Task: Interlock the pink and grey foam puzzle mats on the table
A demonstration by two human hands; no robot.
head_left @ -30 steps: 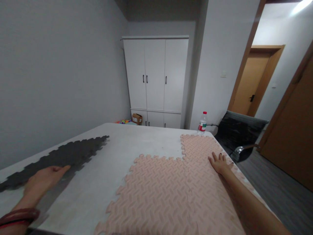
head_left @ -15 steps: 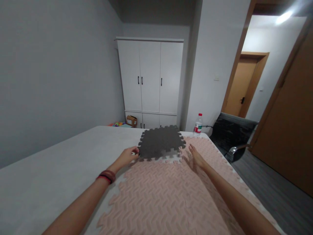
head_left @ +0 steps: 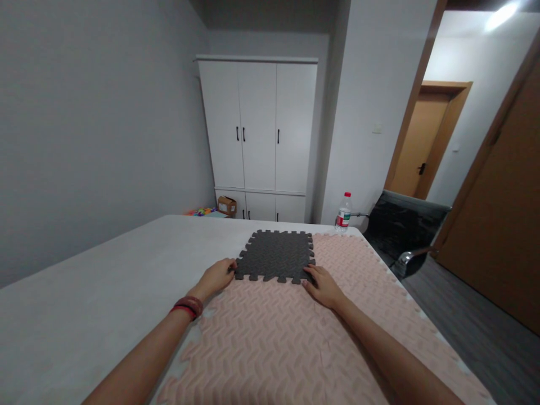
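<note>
A dark grey foam puzzle mat tile (head_left: 276,256) lies flat on the white table (head_left: 105,292), set into the corner left by the pink foam tiles (head_left: 295,337). My left hand (head_left: 217,277) grips the grey tile's near left corner, fingers curled on its edge. At the near right corner, my right hand (head_left: 323,286) lies on the pink mat with its fingertips touching the grey tile's edge, fingers stretched out. A red and dark bracelet circles my left wrist.
A plastic water bottle (head_left: 343,212) stands at the table's far right corner. Beyond it is a black office chair (head_left: 403,233). A white wardrobe (head_left: 257,135) fills the back wall, with a small cardboard box (head_left: 226,205) and toys on the floor beside it.
The grey tile went from the table's left side to the far middle and now lies flat against the pink tiles. My right hand moved in to its near right corner.
</note>
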